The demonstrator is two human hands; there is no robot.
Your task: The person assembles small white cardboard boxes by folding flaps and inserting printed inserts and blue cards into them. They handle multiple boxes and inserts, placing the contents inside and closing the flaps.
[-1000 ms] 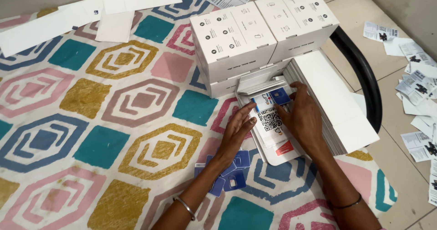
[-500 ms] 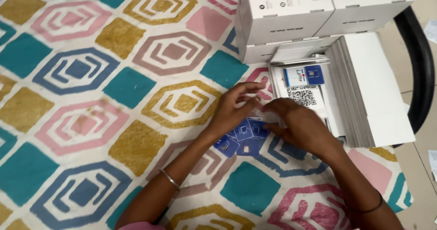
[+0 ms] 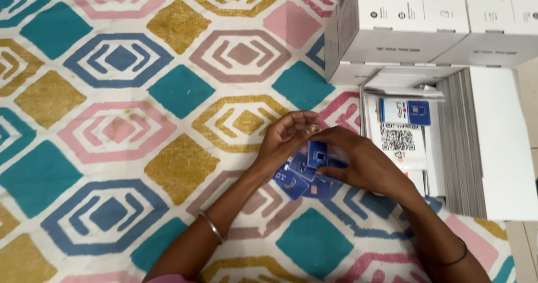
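Both hands meet over a small heap of blue cards [image 3: 295,181] lying on the patterned mat [image 3: 168,120]. My right hand [image 3: 358,162] pinches one small blue card [image 3: 317,154] upright between thumb and fingers. My left hand [image 3: 287,140] curls beside it with its fingertips touching the same card's top edge. Just right of the hands lies a white leaflet with a square code and a blue card stuck on it [image 3: 402,134], resting on a stack of similar leaflets.
White cardboard boxes [image 3: 426,25] stand stacked at the top right. A thick pile of white sheets [image 3: 476,143] lies along the right side. The mat with hexagon shapes stretches across the left and lower parts.
Both hands have left the leaflet stack and come down-left to the blue cards. One blue card is now lifted between the fingers. The camera view has shifted left and closer.
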